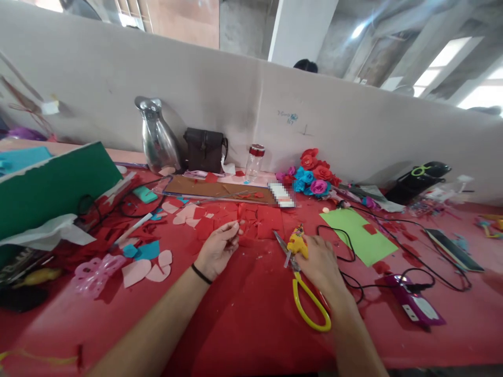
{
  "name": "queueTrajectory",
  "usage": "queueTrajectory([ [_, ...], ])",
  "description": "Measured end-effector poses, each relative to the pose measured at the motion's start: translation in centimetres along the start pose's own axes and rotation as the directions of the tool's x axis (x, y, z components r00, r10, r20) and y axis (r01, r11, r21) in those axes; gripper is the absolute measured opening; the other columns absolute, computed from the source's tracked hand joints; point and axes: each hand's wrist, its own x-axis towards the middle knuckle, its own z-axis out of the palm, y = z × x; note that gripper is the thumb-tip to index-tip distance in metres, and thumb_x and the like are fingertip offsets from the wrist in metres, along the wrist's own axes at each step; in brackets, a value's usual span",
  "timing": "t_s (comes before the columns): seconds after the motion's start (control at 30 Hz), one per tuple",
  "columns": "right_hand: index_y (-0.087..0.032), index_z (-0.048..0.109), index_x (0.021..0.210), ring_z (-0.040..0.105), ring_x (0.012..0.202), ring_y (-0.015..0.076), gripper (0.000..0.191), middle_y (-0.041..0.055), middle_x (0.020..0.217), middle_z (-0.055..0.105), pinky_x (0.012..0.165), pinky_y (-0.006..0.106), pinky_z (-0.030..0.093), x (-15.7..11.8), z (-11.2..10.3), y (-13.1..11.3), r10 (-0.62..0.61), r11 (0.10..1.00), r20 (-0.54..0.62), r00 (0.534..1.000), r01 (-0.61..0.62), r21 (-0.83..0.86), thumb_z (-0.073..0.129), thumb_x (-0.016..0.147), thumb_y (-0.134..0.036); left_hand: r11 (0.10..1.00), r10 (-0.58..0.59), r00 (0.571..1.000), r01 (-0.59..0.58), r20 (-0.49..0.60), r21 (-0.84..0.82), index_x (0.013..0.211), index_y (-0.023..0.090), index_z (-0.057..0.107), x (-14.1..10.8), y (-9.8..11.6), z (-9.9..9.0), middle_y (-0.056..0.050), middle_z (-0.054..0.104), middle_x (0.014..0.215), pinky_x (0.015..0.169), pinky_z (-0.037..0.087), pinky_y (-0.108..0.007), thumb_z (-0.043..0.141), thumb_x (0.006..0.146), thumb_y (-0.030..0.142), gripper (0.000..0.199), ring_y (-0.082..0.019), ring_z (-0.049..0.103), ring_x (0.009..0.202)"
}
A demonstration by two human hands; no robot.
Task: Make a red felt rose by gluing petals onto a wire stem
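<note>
My left hand (220, 247) is raised over the table with thumb and fingers pinched together. A bit of red shows at its fingertips, too small to name. My right hand (320, 264) is closed around a small yellow glue gun (297, 243), its nozzle pointing down and left. Yellow-handled scissors (310, 306) lie just under that hand, their blades partly hidden by the glue gun. Red paper pieces (269, 221) are spread on the red tabletop beyond both hands.
Pink petal shapes (157, 269) and a pink plastic butterfly shape (98, 275) lie left. A brown board (220, 189), glass jar (254, 162), metal jug (157, 136) and paper flowers (314, 175) stand behind. Black cables run right, by green paper (359, 235) and a purple device (416, 303).
</note>
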Motion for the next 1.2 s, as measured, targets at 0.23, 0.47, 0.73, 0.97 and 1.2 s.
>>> queueTrajectory([
  [0.23,-0.01,0.058,0.108,0.058,0.088,0.0252,0.037,0.0165,0.104,0.059,0.074,0.032,0.042,-0.3,1.7,2.0,0.018,1.0,0.093,0.996,-0.018,0.001,0.05,0.072,-0.015,0.998,-0.049,0.999,0.048,-0.022,-0.032,0.072,0.015,0.06,0.1,-0.1,0.0,0.002,0.057,0.058,0.04,0.034,-0.012,0.064,0.071,0.008,0.008,-0.002,0.042,0.041],
  [0.47,-0.011,0.059,0.101,0.059,0.081,0.0226,0.032,0.0158,0.101,0.059,0.074,0.031,0.043,0.6,1.9,2.8,0.01,1.0,0.065,0.998,-0.01,-0.002,0.054,0.069,-0.018,1.0,-0.023,0.998,0.023,-0.06,0.006,0.075,0.013,0.063,0.5,-0.3,-0.2,-0.002,0.066,0.063,0.043,0.037,-0.013,0.064,0.071,0.006,0.008,-0.004,0.051,0.045],
  [0.73,-0.014,0.058,0.1,0.06,0.072,0.0202,0.03,0.0084,0.085,0.065,0.063,0.028,0.044,-0.4,-0.9,1.0,0.014,0.931,-0.104,0.994,0.025,0.365,0.049,0.074,-0.028,0.999,-0.023,0.992,0.027,-0.121,0.037,0.076,0.014,0.066,0.5,-0.5,-0.1,-0.003,0.069,0.07,0.045,0.039,-0.015,0.067,0.066,0.004,0.014,-0.005,0.056,0.048],
  [0.97,-0.015,0.063,0.08,0.05,0.054,0.0135,0.036,0.0007,0.06,0.058,0.051,0.023,0.042,-1.9,-1.5,-2.4,-0.125,0.69,-0.004,0.992,0.09,0.719,0.055,0.079,-0.049,0.997,-0.065,0.989,0.068,-0.13,0.023,0.076,0.014,0.065,0.7,-0.5,0.0,-0.001,0.065,0.065,0.043,0.039,-0.014,0.061,0.07,0.0,0.016,-0.004,0.053,0.044],
  [1.2,-0.014,0.067,0.082,0.047,0.047,0.0114,0.046,0.0022,0.062,0.06,0.045,0.022,0.04,-1.6,-0.1,-3.4,-0.156,0.593,0.075,0.985,0.032,0.805,0.054,0.077,-0.058,0.982,-0.19,0.979,0.188,-0.074,-0.031,0.075,0.014,0.065,0.5,-0.3,0.3,-0.001,0.064,0.066,0.04,0.038,-0.013,0.058,0.073,-0.001,0.017,-0.003,0.048,0.042],
])
